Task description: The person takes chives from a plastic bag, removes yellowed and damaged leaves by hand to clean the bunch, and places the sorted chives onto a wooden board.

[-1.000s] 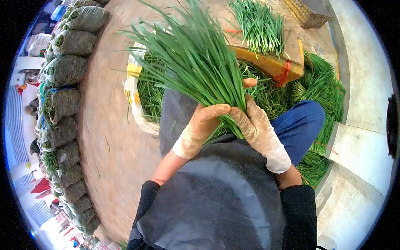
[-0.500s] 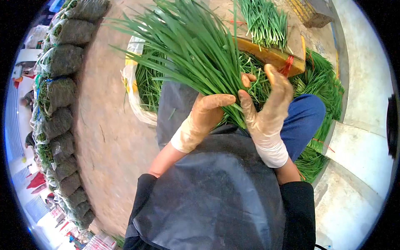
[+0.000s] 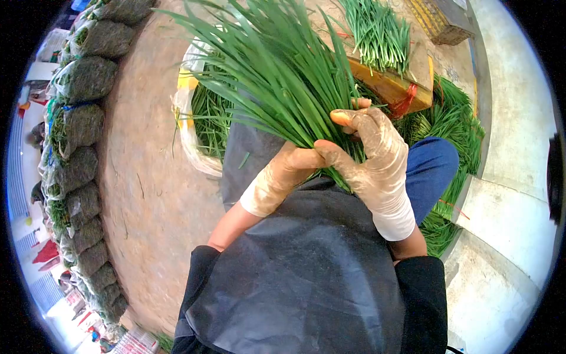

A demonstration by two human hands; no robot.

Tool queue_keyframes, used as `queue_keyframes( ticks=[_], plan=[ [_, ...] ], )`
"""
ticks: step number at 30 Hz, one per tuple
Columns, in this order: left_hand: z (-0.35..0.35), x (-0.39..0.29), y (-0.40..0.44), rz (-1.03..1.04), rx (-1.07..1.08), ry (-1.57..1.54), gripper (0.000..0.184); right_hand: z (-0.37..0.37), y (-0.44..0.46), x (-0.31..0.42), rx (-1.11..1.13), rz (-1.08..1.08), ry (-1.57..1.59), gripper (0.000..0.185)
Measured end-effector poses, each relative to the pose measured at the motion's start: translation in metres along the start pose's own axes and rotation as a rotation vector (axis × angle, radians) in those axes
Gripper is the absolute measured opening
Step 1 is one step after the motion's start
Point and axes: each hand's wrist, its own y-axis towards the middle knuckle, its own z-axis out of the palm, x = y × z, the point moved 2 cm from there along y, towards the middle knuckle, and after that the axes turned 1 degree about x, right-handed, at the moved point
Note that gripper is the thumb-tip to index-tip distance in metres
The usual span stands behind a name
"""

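Note:
A large bunch of garlic chives (image 3: 277,82) fans up and to the left in front of me, its cut ends pointing down at the dark apron (image 3: 295,265) on my lap. Wrapped round the lower stalks is my left hand (image 3: 280,174), in a soiled, pale thin glove. My right hand (image 3: 380,162), gloved alike with worn orange fingertips, curls its thumb and fingers against the right side of the same bunch. Some fingers of both hands are hidden behind the stalks.
A white and yellow sack (image 3: 187,118) of greens stands left of my knee. Ahead, chives (image 3: 377,35) lie on a wooden board (image 3: 421,65) with red ties (image 3: 405,100) at its edge. More chives (image 3: 457,124) heap at right. Full dark bags (image 3: 91,79) line the far left.
My right hand's fingers have bent inward from a spread pose onto the bunch, and its thumb now lies across the stalks near my left thumb. My left hand keeps its hold.

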Motion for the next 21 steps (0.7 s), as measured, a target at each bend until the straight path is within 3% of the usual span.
queue_keyframes(
  ticks=[5,10,11,13,15,17,19,21],
  plan=[
    [-0.007,0.000,0.002,-0.072,-0.023,0.208,0.072,0.001,0.003,0.006,0.016,0.087,-0.016,0.036],
    [-0.002,-0.004,-0.005,-0.160,-0.041,0.056,0.072,0.004,0.001,0.001,-0.068,0.114,0.083,0.013],
    [-0.002,-0.002,-0.008,-0.221,-0.099,0.037,0.071,0.005,0.000,0.001,-0.070,0.113,0.081,0.013],
    [-0.003,0.001,-0.008,-0.188,-0.115,0.000,0.071,0.007,-0.002,0.000,-0.061,0.338,0.288,0.014],
    [0.005,-0.001,-0.007,-0.143,-0.164,-0.071,0.068,0.006,0.000,-0.002,-0.089,0.056,0.163,0.016],
    [-0.010,0.010,0.000,-0.065,-0.111,0.124,0.068,0.004,0.001,-0.001,-0.028,-0.022,0.087,0.023],
    [-0.005,0.007,0.001,-0.024,-0.059,0.101,0.069,0.005,0.000,0.000,0.033,0.198,0.152,0.025],
    [0.002,0.005,0.001,-0.094,-0.085,0.025,0.070,0.006,0.000,-0.001,0.062,0.229,0.169,0.026]
  ],
)
